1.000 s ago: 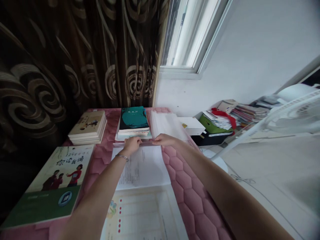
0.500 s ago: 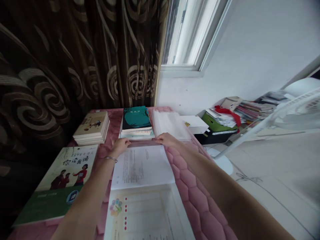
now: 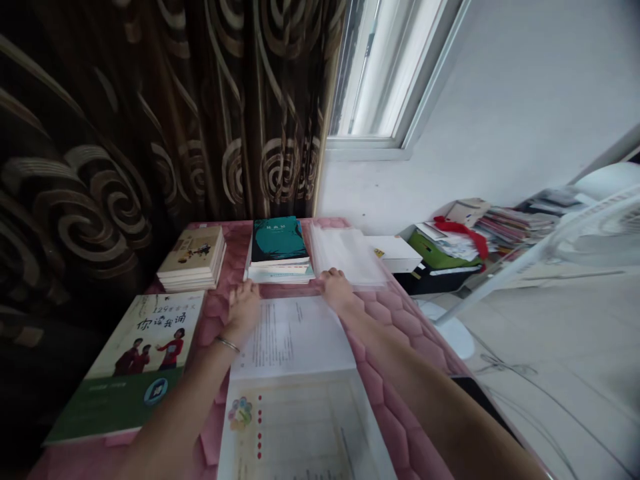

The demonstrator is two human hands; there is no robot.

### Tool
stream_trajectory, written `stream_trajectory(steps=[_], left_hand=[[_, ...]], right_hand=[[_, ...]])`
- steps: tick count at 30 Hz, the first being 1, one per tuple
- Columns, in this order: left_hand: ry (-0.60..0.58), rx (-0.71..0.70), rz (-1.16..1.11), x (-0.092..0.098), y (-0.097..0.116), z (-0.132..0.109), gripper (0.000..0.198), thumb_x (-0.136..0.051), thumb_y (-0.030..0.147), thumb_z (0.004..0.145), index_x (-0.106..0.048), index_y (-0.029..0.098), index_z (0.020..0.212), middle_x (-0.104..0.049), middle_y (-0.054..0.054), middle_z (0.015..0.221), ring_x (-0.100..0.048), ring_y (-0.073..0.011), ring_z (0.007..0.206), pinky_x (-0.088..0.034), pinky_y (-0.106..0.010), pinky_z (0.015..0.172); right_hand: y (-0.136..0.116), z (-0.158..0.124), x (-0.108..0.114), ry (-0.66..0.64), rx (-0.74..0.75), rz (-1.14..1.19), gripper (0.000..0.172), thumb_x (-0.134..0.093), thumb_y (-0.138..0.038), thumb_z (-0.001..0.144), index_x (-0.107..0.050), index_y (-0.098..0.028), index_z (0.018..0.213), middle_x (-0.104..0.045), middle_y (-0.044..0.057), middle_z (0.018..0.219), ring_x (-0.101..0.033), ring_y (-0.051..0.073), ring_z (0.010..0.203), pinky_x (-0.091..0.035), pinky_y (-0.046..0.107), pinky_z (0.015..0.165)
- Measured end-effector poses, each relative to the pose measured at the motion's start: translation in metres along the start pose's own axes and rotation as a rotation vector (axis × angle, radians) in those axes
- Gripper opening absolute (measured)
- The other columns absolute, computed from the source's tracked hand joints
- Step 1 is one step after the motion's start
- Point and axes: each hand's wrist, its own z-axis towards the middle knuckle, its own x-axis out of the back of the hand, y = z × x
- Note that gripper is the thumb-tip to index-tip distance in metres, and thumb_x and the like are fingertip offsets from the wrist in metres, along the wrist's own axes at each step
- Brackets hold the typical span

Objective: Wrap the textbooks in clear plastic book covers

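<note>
A printed white sheet (image 3: 295, 333) lies on the pink quilted table (image 3: 400, 327), its near part tucked into a clear sleeve over a coloured form (image 3: 300, 427). My left hand (image 3: 244, 308), with a bangle at the wrist, rests flat on the sheet's far left corner, fingers stretched out. My right hand (image 3: 336, 288) lies flat on the far right corner, fingers forward. Just beyond both hands are a stack topped by a teal book (image 3: 278, 241) and a pile of clear plastic sleeves (image 3: 345, 253).
A green-and-white book (image 3: 135, 363) lies at the left, a stack of beige books (image 3: 194, 257) behind it. A dark patterned curtain (image 3: 150, 113) hangs behind the table. A white box (image 3: 395, 251), cluttered papers (image 3: 480, 230) and a white fan (image 3: 585, 233) stand to the right.
My left hand slid from the middle of the sheet's far edge to its left corner; my right hand drew back a little. The view shifted slightly.
</note>
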Motion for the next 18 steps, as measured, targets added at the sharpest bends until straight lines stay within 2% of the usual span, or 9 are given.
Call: stream_trajectory(steps=[2, 4, 5, 7, 9, 12, 15, 18], left_hand=[[-0.029, -0.171, -0.003, -0.011, 0.012, -0.013, 0.046, -0.039, 0.022, 0.092, -0.048, 0.013, 0.136, -0.037, -0.013, 0.152, -0.035, -0.0267, 0.138, -0.024, -0.042, 0.114], [-0.062, -0.271, -0.003, -0.021, 0.019, -0.022, 0.053, -0.037, 0.026, 0.093, -0.041, 0.010, 0.143, -0.031, -0.014, 0.155, -0.026, -0.0270, 0.143, -0.019, -0.043, 0.117], [-0.075, -0.287, 0.002, -0.025, 0.019, -0.024, 0.055, -0.035, 0.028, 0.093, -0.037, 0.009, 0.145, -0.029, -0.014, 0.155, -0.023, -0.0274, 0.144, -0.017, -0.045, 0.117], [-0.085, -0.267, 0.017, -0.030, 0.015, -0.024, 0.058, -0.034, 0.032, 0.094, -0.033, 0.010, 0.147, -0.027, -0.013, 0.156, -0.021, -0.0272, 0.145, -0.016, -0.045, 0.118], [-0.073, -0.228, 0.031, -0.032, 0.005, -0.022, 0.060, -0.032, 0.037, 0.094, -0.031, 0.010, 0.148, -0.026, -0.013, 0.156, -0.021, -0.0265, 0.145, -0.013, -0.045, 0.118], [-0.064, -0.147, 0.044, -0.031, -0.010, -0.020, 0.065, -0.029, 0.046, 0.095, -0.028, 0.010, 0.149, -0.025, -0.014, 0.156, -0.021, -0.0259, 0.145, -0.012, -0.044, 0.118], [-0.084, -0.090, 0.066, -0.029, -0.018, -0.022, 0.066, -0.026, 0.047, 0.095, -0.027, 0.008, 0.149, -0.024, -0.015, 0.156, -0.021, -0.0259, 0.145, -0.012, -0.045, 0.118], [-0.074, -0.049, 0.090, -0.029, -0.019, -0.024, 0.067, -0.026, 0.047, 0.095, -0.027, 0.007, 0.149, -0.022, -0.016, 0.157, -0.019, -0.0257, 0.146, -0.011, -0.045, 0.118]], right_hand=[[-0.026, -0.013, -0.012, 0.030, 0.101, 0.000, 0.034, -0.042, -0.027, 0.095, -0.063, -0.016, 0.119, -0.059, 0.015, 0.128, -0.051, 0.025, 0.119, -0.039, 0.035, 0.098], [-0.052, -0.025, -0.029, -0.005, 0.329, 0.020, 0.043, -0.039, -0.033, 0.097, -0.055, -0.017, 0.133, -0.055, 0.011, 0.137, -0.044, 0.023, 0.129, -0.032, 0.036, 0.108], [-0.062, -0.031, -0.038, -0.030, 0.410, 0.023, 0.048, -0.035, -0.035, 0.098, -0.049, -0.016, 0.139, -0.050, 0.011, 0.142, -0.038, 0.024, 0.135, -0.027, 0.040, 0.113], [-0.071, -0.039, -0.051, -0.073, 0.402, -0.004, 0.056, -0.028, -0.042, 0.099, -0.041, -0.011, 0.144, -0.040, 0.013, 0.150, -0.027, 0.025, 0.142, -0.018, 0.045, 0.116], [-0.065, -0.043, -0.056, -0.108, 0.301, -0.059, 0.064, -0.024, -0.046, 0.099, -0.035, -0.005, 0.146, -0.030, 0.016, 0.153, -0.019, 0.027, 0.145, -0.012, 0.046, 0.118], [-0.039, -0.046, -0.048, -0.134, 0.151, -0.127, 0.070, -0.024, -0.049, 0.098, -0.028, 0.000, 0.148, -0.022, 0.020, 0.155, -0.015, 0.029, 0.146, -0.008, 0.047, 0.118], [-0.014, -0.049, -0.037, -0.149, 0.050, -0.143, 0.071, -0.025, -0.050, 0.097, -0.027, 0.000, 0.148, -0.021, 0.020, 0.155, -0.016, 0.029, 0.146, -0.010, 0.047, 0.118], [-0.002, -0.052, -0.034, -0.124, 0.037, -0.146, 0.071, -0.024, -0.050, 0.098, -0.027, 0.000, 0.148, -0.023, 0.020, 0.155, -0.018, 0.026, 0.145, -0.011, 0.044, 0.118]])
